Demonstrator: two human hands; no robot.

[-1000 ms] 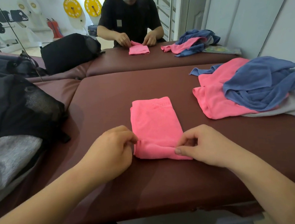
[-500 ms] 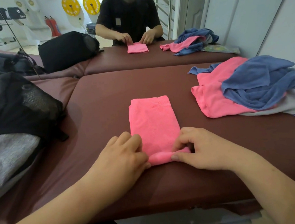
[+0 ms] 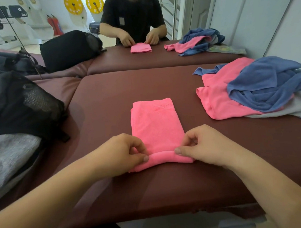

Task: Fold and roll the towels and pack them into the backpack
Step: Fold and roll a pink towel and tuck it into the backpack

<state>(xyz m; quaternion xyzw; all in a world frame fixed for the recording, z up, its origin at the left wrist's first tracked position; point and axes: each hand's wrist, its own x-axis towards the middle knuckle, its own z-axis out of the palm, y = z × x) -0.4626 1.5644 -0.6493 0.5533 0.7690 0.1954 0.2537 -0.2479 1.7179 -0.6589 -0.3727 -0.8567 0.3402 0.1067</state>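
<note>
A folded pink towel [image 3: 156, 124], soft and fuzzy, lies as a long rectangle at the middle of the padded maroon counter [image 3: 107, 92]. Its near edge is curled into a thin roll. The left hand [image 3: 121, 153] and right hand [image 3: 203, 144] each pinch one end of that roll. At 2 o'clock sits a crumpled pile of towels [image 3: 260, 89]; at 9 o'clock, the black mesh backpack [image 3: 23, 106].

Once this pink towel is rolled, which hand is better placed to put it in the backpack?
Left, probably. The backpack lies on the left hand's side; the right hand would cross over the towel.
</note>
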